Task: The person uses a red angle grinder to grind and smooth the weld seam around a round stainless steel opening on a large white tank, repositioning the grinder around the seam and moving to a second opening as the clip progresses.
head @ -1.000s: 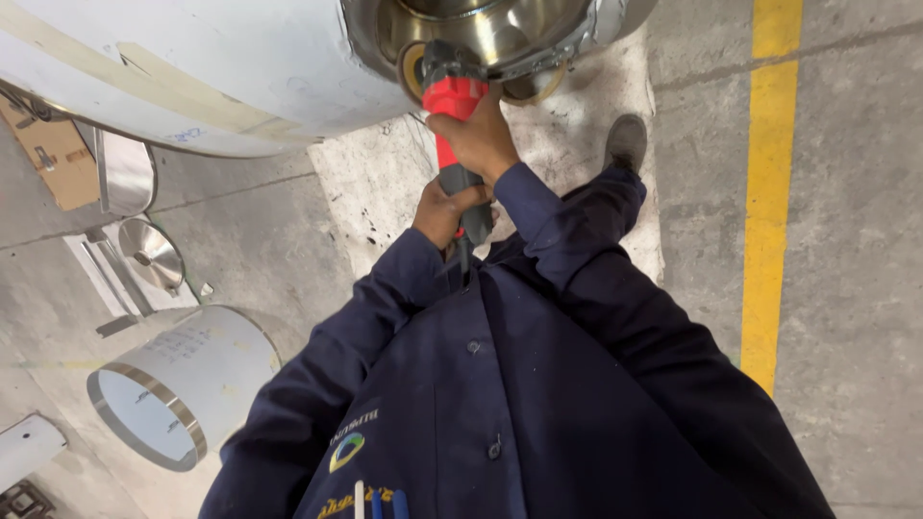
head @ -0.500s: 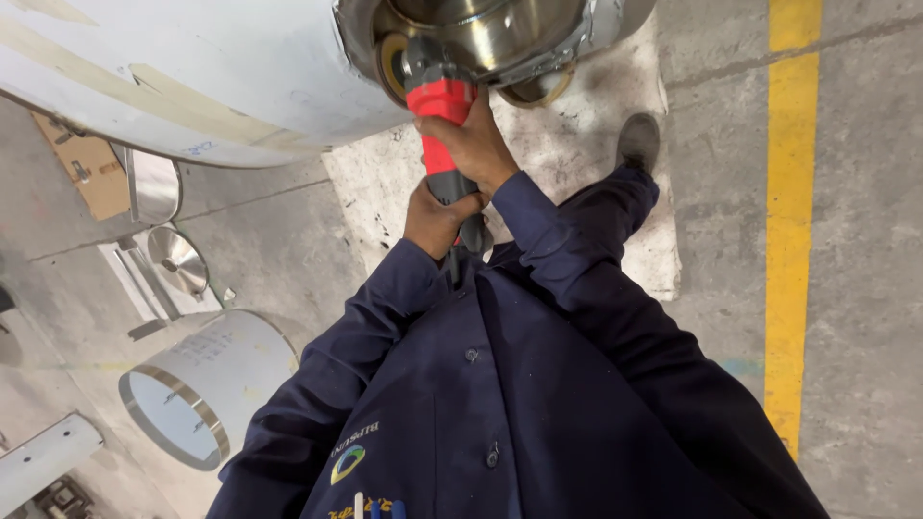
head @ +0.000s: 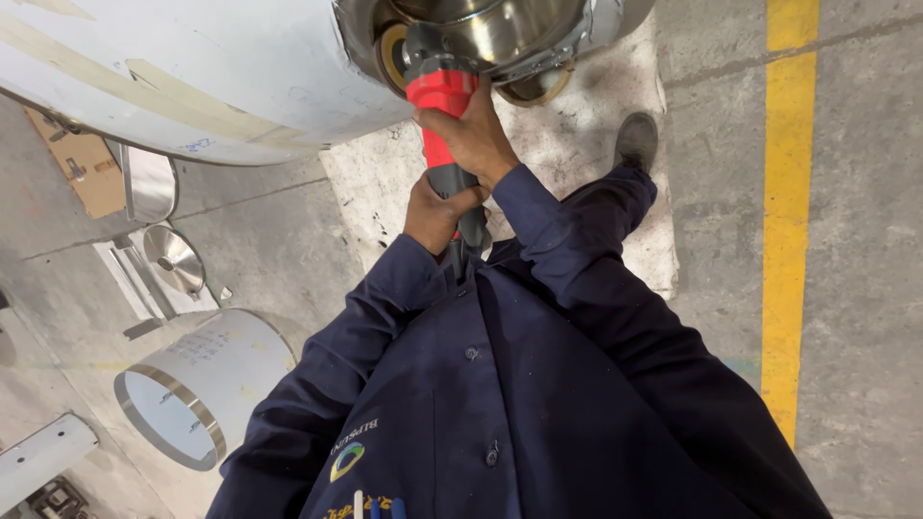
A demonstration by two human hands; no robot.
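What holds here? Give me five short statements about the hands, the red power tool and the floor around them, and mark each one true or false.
1. Both hands grip the red and grey angle grinder. True: the right hand is nearer the head, the left hand on the rear handle.
2. The grinder's disc lies flat on the floor. False: it is up at the steel rim of the large white tank.
3. A yellow line runs along the concrete floor. True.
4. The person wears a bright orange jacket. False: the sleeves are dark navy.
5. A short white cylinder lies on the floor. True.
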